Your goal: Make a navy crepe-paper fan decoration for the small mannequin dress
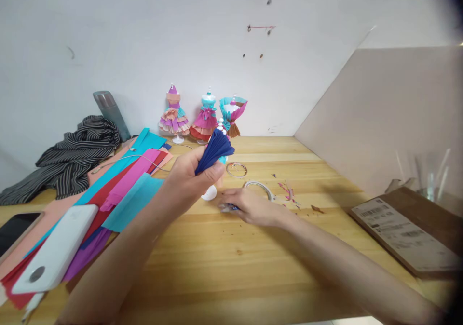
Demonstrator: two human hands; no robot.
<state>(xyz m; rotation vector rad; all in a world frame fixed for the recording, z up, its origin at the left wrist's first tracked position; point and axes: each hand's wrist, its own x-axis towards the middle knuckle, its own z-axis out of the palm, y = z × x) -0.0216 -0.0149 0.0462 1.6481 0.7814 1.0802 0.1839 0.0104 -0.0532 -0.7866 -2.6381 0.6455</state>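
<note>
Head view: left hand (pixel 191 174) grips blue paper (pixel 216 150).

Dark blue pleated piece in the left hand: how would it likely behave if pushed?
The dark blue pleated piece shows thin folds, so it's probably light and floppy. Its fanned-out end, spreading beyond the left hand, would likely crumple.

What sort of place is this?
Likely a craft workspace: miniature dresses stand by the wall, coloured sheets are piled on the wooden table, and the left hand holds gathered blue material.
</note>
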